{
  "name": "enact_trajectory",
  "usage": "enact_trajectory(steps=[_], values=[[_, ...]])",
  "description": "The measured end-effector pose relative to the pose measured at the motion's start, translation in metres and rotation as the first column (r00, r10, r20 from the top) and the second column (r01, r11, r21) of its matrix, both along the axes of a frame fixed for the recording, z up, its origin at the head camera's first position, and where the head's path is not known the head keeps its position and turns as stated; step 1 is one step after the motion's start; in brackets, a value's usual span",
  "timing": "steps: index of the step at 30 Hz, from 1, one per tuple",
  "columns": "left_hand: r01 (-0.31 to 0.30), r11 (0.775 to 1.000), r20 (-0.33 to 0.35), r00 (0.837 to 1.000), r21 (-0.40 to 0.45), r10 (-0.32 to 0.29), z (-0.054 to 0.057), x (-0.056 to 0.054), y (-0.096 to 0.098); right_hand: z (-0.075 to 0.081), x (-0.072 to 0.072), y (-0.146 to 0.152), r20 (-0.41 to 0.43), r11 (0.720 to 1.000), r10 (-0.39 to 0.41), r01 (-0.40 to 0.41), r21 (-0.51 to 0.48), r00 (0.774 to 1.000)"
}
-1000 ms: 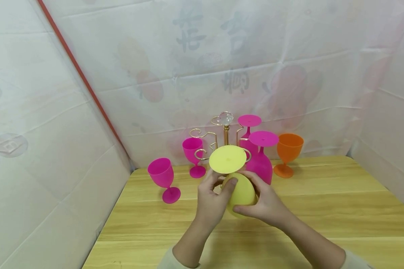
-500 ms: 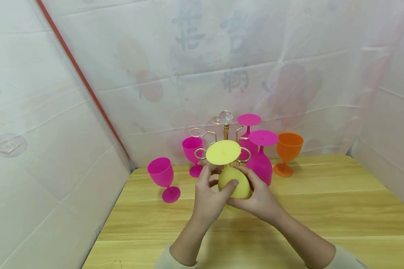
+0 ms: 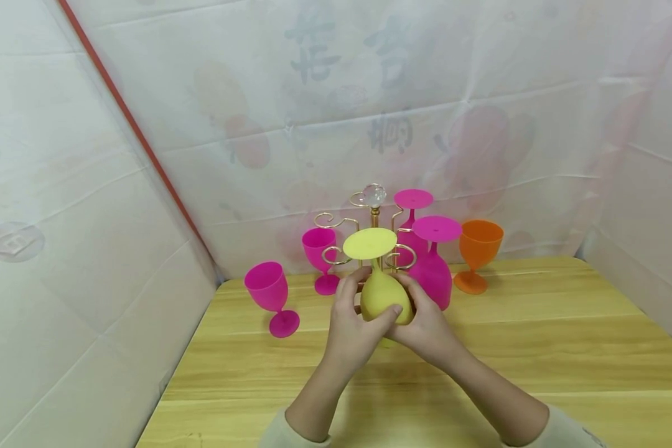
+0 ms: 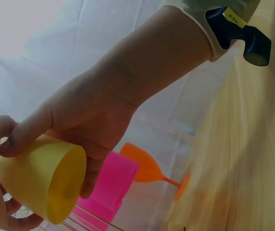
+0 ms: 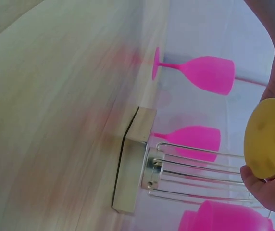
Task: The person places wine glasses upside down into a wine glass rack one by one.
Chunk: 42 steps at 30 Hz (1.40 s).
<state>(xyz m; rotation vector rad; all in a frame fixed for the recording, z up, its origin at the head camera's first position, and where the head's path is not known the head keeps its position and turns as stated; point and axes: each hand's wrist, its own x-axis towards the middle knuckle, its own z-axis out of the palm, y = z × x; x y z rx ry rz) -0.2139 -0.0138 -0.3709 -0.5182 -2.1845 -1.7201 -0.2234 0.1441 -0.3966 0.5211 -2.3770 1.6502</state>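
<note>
A yellow plastic goblet (image 3: 383, 295) hangs upside down between my hands, its round foot uppermost. My left hand (image 3: 351, 323) grips the bowl from the left, and my right hand (image 3: 428, 323) from the right. In the left wrist view the rim of the yellow goblet (image 4: 66, 185) faces down and stays free of the table. The foot sits level with the curled front hooks of a gold wire rack (image 3: 375, 218); whether the stem touches them I cannot tell. Two magenta goblets hang inverted on the rack's right side, one in front (image 3: 434, 274), one behind (image 3: 413, 199).
Two magenta goblets stand upright on the left, one nearer (image 3: 269, 289) and one farther back (image 3: 319, 249). An orange goblet (image 3: 480, 242) stands upright at the right. A crystal knob (image 3: 374, 195) tops the rack, whose block base (image 5: 130, 178) rests on the wooden table (image 3: 246, 386).
Both hands have carried the yellow goblet away from me and slightly left, bringing its foot to the rack's front hooks. It has tipped more upright. The other goblets have not moved.
</note>
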Motion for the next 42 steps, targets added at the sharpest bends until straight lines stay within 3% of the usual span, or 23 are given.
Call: enact_trajectory(steps=[17, 42], values=[[0.01, 1.0, -0.011, 1.0, -0.014, -0.01, -0.002, -0.01, 0.0, 0.0, -0.002, 0.004, 0.036, 0.998, 0.064, -0.064, -0.008, 0.997], [-0.022, 0.998, 0.015, 1.0, -0.062, 0.023, -0.008, -0.023, 0.008, 0.001, -0.005, 0.003, 0.022, 0.999, -0.007, 0.006, 0.037, 1.0]])
